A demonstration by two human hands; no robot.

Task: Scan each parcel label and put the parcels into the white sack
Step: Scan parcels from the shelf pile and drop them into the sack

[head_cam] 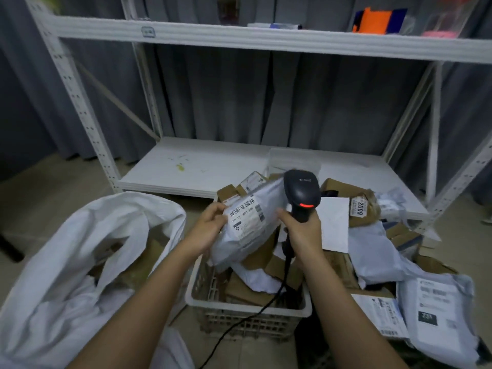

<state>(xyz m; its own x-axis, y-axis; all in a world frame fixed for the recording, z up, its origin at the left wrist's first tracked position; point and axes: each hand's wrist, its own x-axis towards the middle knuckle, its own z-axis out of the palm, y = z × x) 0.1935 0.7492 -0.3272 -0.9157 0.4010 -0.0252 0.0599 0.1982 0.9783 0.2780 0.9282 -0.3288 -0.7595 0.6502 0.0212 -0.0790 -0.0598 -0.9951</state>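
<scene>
The white sack [80, 262] gapes open at far left with what may be cardboard parcels inside. The left hand [207, 226] pinches a grey parcel [247, 222] over the crate [247, 304], its long axis running lower-left to upper-right, label up. The right hand [303, 230] grips the scanner [302, 193], head toward the label.

Dim, soft blur, bowed wide-angle edges
</scene>
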